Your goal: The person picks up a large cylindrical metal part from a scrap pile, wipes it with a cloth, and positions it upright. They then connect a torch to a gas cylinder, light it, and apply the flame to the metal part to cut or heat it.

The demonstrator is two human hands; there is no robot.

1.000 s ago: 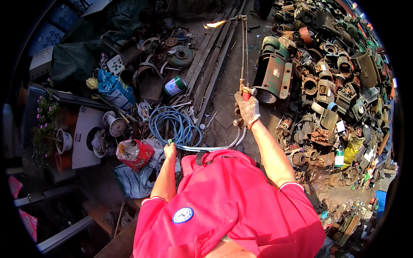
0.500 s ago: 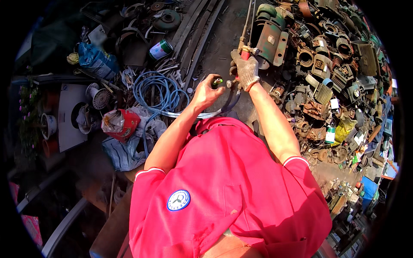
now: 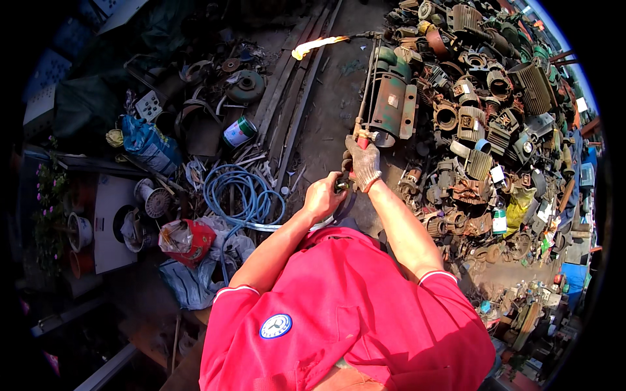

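Right hand: gloved right hand clenched around the grip of a cutting torch, held out in front of the chest.
Left hand: bare left hand curled closed at the rear end of the torch, just beside the glove; what its fingers pinch cannot be told.
Torch: long thin tube runs up and away from the hands; a yellow flame burns at its tip, above the dirt ground.
Nearby: green motor housing lies just right of the tube; blue hose coil lies left of the hands.
Containers: 1 green-and-white can lies on its side among scrap; contents hidden.
Change: 1 second ago the left hand hung low, well apart from the torch.
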